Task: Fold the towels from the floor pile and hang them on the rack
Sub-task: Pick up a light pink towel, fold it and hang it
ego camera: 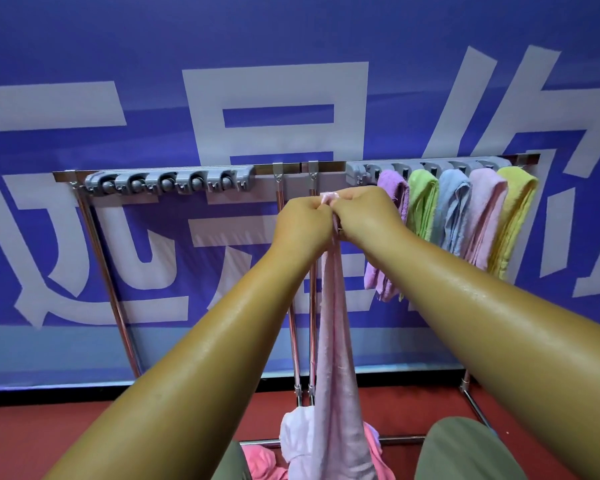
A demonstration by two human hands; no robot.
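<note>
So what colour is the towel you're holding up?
The towel is pale pink, clear in the head view.

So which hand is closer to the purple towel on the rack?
Right. The right hand sits just left of the purple towel. The left hand is farther left, beyond the right hand. Both pinch the pale pink towel.

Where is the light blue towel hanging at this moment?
In the head view, the light blue towel hangs on the right section of the rack, middle of five towels, between the green towel and the pink towel.
</note>
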